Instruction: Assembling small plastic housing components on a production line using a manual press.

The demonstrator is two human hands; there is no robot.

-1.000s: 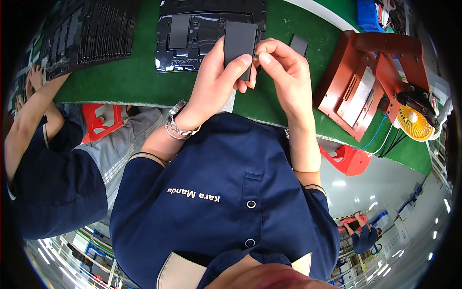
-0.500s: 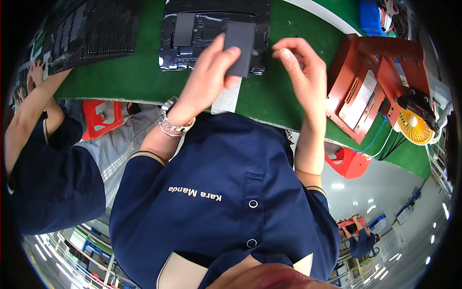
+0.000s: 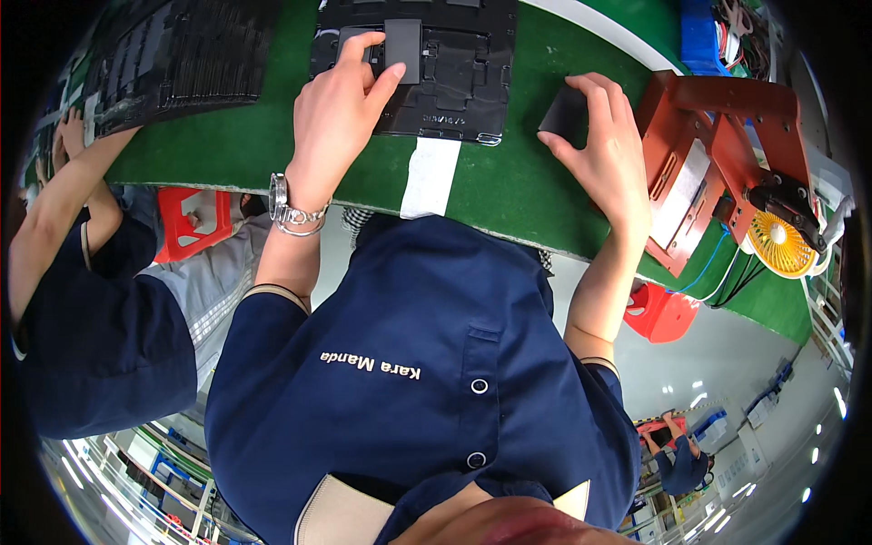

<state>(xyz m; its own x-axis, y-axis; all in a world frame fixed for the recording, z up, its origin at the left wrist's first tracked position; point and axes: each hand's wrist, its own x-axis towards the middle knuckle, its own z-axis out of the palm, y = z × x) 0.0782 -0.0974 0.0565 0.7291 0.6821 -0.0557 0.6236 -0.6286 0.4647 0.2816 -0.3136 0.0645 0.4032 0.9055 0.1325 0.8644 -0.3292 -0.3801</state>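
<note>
A shiny black moulded plastic tray (image 3: 445, 118) lies on the green bench top in front of me. Over its recesses is a flat dark grey rectangular piece (image 3: 404, 52). My left hand (image 3: 341, 113) reaches across the tray, with its thumb on that piece and its index finger at the left edge. Part of another grey shape in the tray is hidden behind these fingers. To the right of the tray, my right hand (image 3: 607, 136) holds a dark flat piece (image 3: 567, 116) between thumb and fingers, close above the bench.
A reddish-brown metal fixture (image 3: 672, 200) stands at the right, beside a small yellow fan (image 3: 781, 241). Stacked black trays (image 3: 191, 64) sit at the far left, near another person's arm (image 3: 68, 200). A blue bin (image 3: 704, 36) with cables is at the back right.
My left hand has moved left and farther away, from above the bench's near side to the tray. My right hand has moved right and now has a dark flat piece in it.
</note>
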